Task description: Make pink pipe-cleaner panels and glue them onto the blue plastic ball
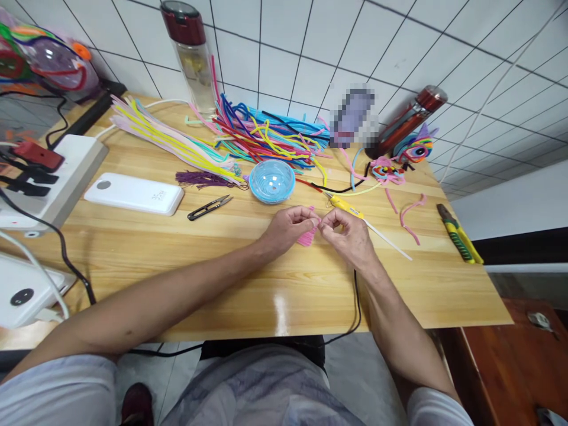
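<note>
A small pink fuzzy piece hangs at the middle of the wooden table, pinched between the thumb and fingers of my left hand. My right hand is closed right beside it, fingertips pressed together at the piece's upper right edge; what they hold is too small to make out. Just beyond my hands lies a yellow glue gun with a white stick at its rear. A blue bowl sits behind my left hand.
Colourful pipe cleaners are piled along the wall. Small snips, a white power bank and a power strip lie left. Green-yellow pliers rest at the right edge. Two bottles stand at the back. A black cable crosses the front edge.
</note>
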